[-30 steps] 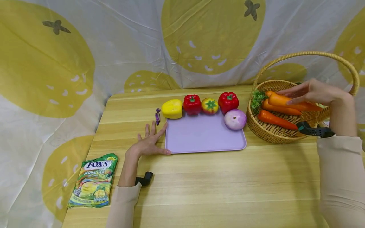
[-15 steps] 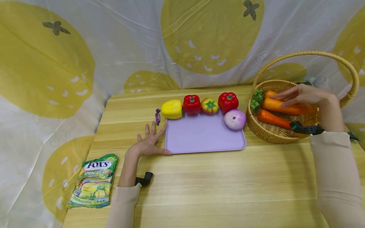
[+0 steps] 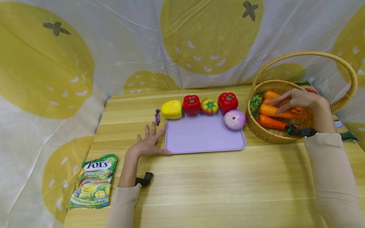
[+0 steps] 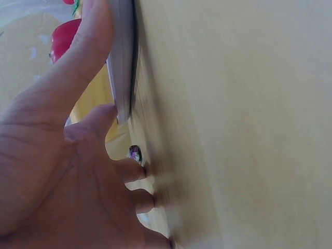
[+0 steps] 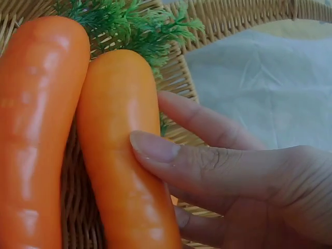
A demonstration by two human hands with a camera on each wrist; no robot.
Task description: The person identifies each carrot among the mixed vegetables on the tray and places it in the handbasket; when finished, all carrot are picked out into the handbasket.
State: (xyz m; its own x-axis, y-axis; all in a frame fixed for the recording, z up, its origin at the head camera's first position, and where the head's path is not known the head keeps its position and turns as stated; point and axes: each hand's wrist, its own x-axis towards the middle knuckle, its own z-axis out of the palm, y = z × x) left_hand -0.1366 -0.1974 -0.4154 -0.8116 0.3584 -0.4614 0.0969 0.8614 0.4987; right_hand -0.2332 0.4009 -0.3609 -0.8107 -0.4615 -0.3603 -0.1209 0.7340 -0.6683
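In the head view, my left hand (image 3: 146, 144) lies spread at the left end of a lilac tray (image 3: 199, 136), thumb and index finger at its edge. The left wrist view shows the same straight fingers by the tray's side (image 4: 120, 62). My right hand (image 3: 302, 99) reaches into a wicker basket (image 3: 263, 134) and pinches an orange carrot (image 3: 271, 110) between thumb and fingers. In the right wrist view, the thumb presses on top of that carrot (image 5: 119, 114), with fingers along its far side. A redder carrot (image 5: 36, 119) lies beside it, and green leafy tops (image 5: 124, 23) show behind.
Along the tray's back edge sit a yellow bell pepper (image 3: 171, 109), red bell peppers (image 3: 191, 105), a yellow-red fruit (image 3: 209, 106) and a purple onion (image 3: 234, 119). A wrapped candy (image 3: 157, 117) and a FOX'S candy bag (image 3: 94, 182) lie left. The basket's tall handle (image 3: 308, 53) arches up.
My right hand has moved left and down with the carrot, which now lies closer to the other carrots in the basket. A patterned bag behind the basket shows more. My left hand stays put.
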